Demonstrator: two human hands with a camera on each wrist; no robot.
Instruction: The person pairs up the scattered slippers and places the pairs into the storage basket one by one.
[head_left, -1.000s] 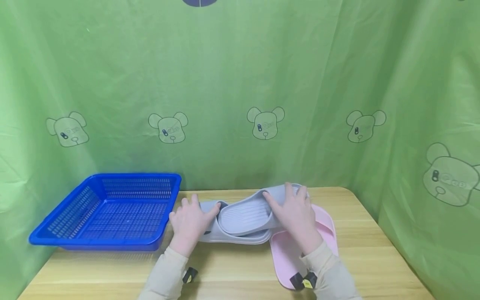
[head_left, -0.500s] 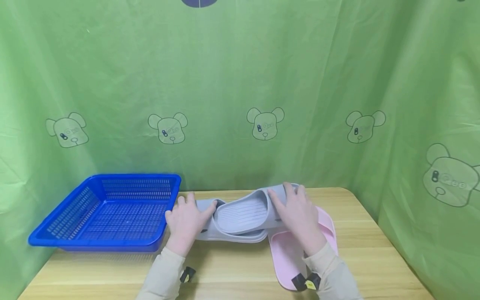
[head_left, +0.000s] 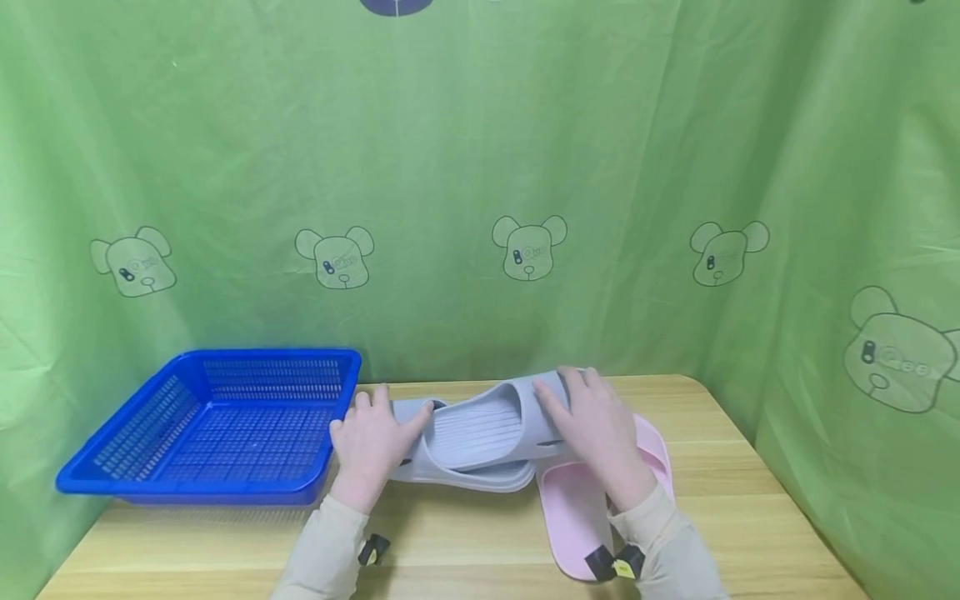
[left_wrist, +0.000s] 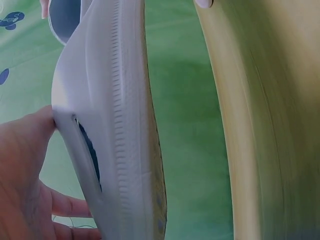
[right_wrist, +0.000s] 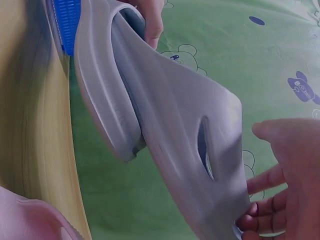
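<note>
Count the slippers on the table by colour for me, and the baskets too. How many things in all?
Grey slippers: 2, one stacked on the other, held by the left hand and right hand
Pink slippers: 1
Blue baskets: 1
Total: 4

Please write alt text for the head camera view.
Two hands, left hand and right hand, hold a stacked pair of grey slippers above a wooden table. A pink slipper lies under the right wrist; a blue basket stands left.
</note>
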